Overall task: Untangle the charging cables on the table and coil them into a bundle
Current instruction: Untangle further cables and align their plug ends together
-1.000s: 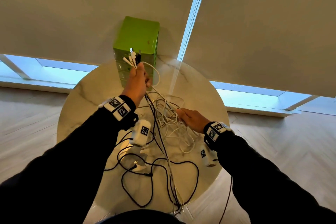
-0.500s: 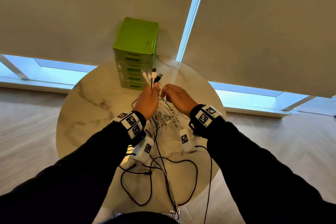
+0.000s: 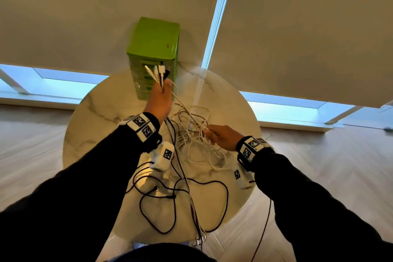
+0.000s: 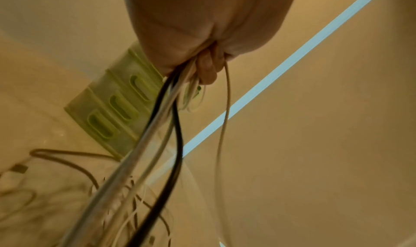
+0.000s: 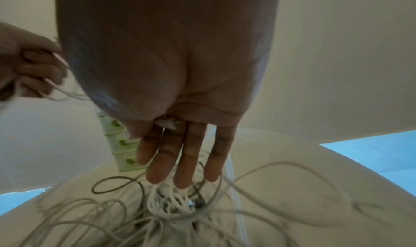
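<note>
My left hand [image 3: 162, 91] [image 4: 207, 67] is raised over the far side of the round marble table [image 3: 95, 123]. It grips a bundle of white and black cables, and their plug ends [image 3: 158, 72] stick up above the fist. The cables [image 4: 166, 126] hang down from it to the tabletop. My right hand [image 3: 212, 134] [image 5: 175, 162] hovers lower, to the right, over a tangle of white cables [image 3: 197, 151] [image 5: 166, 208]. Its fingers point down and its thumb pinches a white cable [image 3: 191, 112] that runs up to the left hand. Loose black cables [image 3: 212, 183] loop across the near part of the table.
A green drawer box [image 3: 155, 49] [image 4: 117, 108] stands at the table's far edge, just behind the left hand. Roller blinds [image 3: 297, 27] hang behind it. Some cable ends [image 3: 200, 238] hang over the near table edge. Wood floor [image 3: 319, 166] surrounds the table.
Half a second ago both hands met at the plug ends. Since then the right hand has slid down and right along the white cable, and the left hand has lifted the bundle toward the green box.
</note>
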Tool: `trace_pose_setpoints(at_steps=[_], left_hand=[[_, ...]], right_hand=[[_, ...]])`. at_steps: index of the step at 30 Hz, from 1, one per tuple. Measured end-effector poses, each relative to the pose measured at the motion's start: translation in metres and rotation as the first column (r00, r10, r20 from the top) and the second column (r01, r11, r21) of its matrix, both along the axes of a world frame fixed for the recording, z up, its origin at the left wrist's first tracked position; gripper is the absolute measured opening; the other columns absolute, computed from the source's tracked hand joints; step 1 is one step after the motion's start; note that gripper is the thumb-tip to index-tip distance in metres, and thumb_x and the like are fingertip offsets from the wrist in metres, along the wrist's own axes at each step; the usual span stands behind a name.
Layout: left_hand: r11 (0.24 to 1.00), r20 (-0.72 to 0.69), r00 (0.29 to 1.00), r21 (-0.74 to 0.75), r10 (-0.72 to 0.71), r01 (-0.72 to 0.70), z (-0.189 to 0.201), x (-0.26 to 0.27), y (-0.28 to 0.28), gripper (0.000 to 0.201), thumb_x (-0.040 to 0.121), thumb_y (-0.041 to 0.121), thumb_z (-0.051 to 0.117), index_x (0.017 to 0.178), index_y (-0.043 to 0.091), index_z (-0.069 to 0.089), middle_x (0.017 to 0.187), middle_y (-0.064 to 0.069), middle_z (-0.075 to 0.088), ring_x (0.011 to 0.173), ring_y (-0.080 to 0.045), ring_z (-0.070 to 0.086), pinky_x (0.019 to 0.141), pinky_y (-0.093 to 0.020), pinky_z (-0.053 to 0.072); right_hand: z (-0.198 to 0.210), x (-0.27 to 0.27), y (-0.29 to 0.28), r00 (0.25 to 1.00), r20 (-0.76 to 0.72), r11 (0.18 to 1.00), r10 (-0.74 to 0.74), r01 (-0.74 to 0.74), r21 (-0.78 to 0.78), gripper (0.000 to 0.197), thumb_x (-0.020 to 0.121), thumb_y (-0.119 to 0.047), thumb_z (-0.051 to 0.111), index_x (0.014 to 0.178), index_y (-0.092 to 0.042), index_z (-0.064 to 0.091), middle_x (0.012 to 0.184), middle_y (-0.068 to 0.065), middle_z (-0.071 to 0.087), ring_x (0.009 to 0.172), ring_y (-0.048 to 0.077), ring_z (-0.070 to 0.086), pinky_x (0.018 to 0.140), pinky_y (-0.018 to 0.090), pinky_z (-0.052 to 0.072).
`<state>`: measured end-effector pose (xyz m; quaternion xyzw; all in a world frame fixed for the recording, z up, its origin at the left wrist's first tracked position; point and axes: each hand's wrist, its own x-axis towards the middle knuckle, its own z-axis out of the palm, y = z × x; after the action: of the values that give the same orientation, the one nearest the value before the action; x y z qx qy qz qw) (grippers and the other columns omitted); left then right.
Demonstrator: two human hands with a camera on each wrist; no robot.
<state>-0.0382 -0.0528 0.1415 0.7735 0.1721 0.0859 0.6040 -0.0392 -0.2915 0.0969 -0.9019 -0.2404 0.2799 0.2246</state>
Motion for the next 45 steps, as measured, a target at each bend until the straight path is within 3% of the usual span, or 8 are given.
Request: trace_pose_setpoints(at_steps=[4,8,18,22,25,33,41,45], left_hand=[[0.997,0.046,0.999,0.064,0.03,-0.033,0.01,0.001,0.015,0.038,0.108,0.039,0.037,0.114,0.005,0.054,0.086,-0.005,0.053,0.08,-0.021,0.05,0.068,-0.03,0.039],[0.991,0.102,0.992,0.115,-0.079,0.067,0.008,-0.014,-0.011,0.032,0.107,0.034,0.04,0.125,0.009,0.05,0.103,-0.007,0.057,0.092,-0.019,0.052,0.078,-0.029,0.04],[0.914,0.077,0.93,0.231,-0.36,0.335,0.029,-0.034,-0.096,0.036,0.107,0.041,0.041,0.127,0.012,0.046,0.096,0.0,0.061,0.084,-0.02,0.06,0.073,-0.03,0.041],[0.849,0.089,0.861,0.241,-0.501,0.47,0.032,-0.044,-0.121,0.036,0.107,0.04,0.041,0.133,0.015,0.046,0.105,0.002,0.063,0.085,-0.014,0.06,0.074,-0.027,0.038],[0.796,0.088,0.804,0.237,-0.588,0.556,0.026,-0.05,-0.137,0.036,0.107,0.04,0.04,0.132,0.016,0.047,0.11,-0.007,0.067,0.094,-0.023,0.062,0.079,-0.034,0.046],[0.792,0.092,0.789,0.154,-0.608,0.591,0.016,-0.052,-0.164,0.034,0.106,0.048,0.036,0.11,0.017,0.051,0.078,0.007,0.05,0.07,-0.014,0.05,0.074,-0.041,0.046],[0.672,0.19,0.753,-0.352,-0.63,0.651,0.031,-0.064,-0.183,0.023,0.111,0.022,0.034,0.09,0.018,0.043,0.072,0.005,0.032,0.058,-0.005,0.028,0.054,-0.018,0.028],[0.581,0.191,0.675,-0.379,-0.713,0.721,0.026,-0.081,-0.198,0.023,0.111,0.021,0.032,0.089,0.019,0.039,0.07,0.003,0.027,0.056,-0.005,0.025,0.051,-0.017,0.026]], right_hand=[[-0.01,0.001,-0.007,0.997,0.013,0.997,-0.082,0.082,-0.009,0.033,0.105,-0.038,0.039,0.097,-0.015,0.06,0.092,0.004,0.069,0.091,0.027,0.064,0.089,0.042,0.048],[0.007,0.008,0.011,0.978,0.183,0.992,-0.1,0.111,-0.055,0.047,0.091,-0.033,0.064,0.135,-0.019,0.052,0.131,0.005,0.059,0.123,0.026,0.052,0.104,0.048,0.04],[0.071,-0.039,-0.009,0.979,-0.204,0.978,-0.007,0.049,0.202,0.095,0.076,-0.012,0.082,0.15,-0.02,0.022,0.142,-0.001,0.045,0.118,0.011,0.054,0.096,0.027,0.051],[0.072,-0.059,-0.037,0.942,-0.293,0.892,-0.163,0.268,0.364,0.065,0.084,-0.014,0.078,0.137,-0.011,0.042,0.133,0.003,0.055,0.114,0.014,0.061,0.092,0.025,0.053],[0.067,-0.069,-0.058,0.961,-0.063,0.89,-0.27,0.274,0.363,0.02,0.1,-0.022,0.057,0.111,-0.009,0.065,0.11,0.001,0.071,0.102,0.012,0.065,0.092,0.026,0.048],[0.058,-0.1,-0.112,0.832,0.202,0.839,-0.516,0.443,0.318,0.02,0.104,-0.028,0.045,0.098,-0.015,0.059,0.075,0.0,0.069,0.071,0.013,0.063,0.069,0.02,0.047],[0.02,-0.143,-0.188,0.864,0.035,0.707,-0.502,0.434,-0.558,0.03,0.101,-0.031,0.048,0.124,-0.019,0.063,0.128,0.006,0.065,0.115,0.025,0.059,0.1,0.036,0.046],[0.007,-0.158,-0.186,0.831,-0.016,0.777,-0.556,0.513,-0.364,0.082,0.087,-0.034,0.071,0.155,-0.024,0.026,0.159,0.007,0.03,0.141,0.026,0.036,0.115,0.039,0.033]])
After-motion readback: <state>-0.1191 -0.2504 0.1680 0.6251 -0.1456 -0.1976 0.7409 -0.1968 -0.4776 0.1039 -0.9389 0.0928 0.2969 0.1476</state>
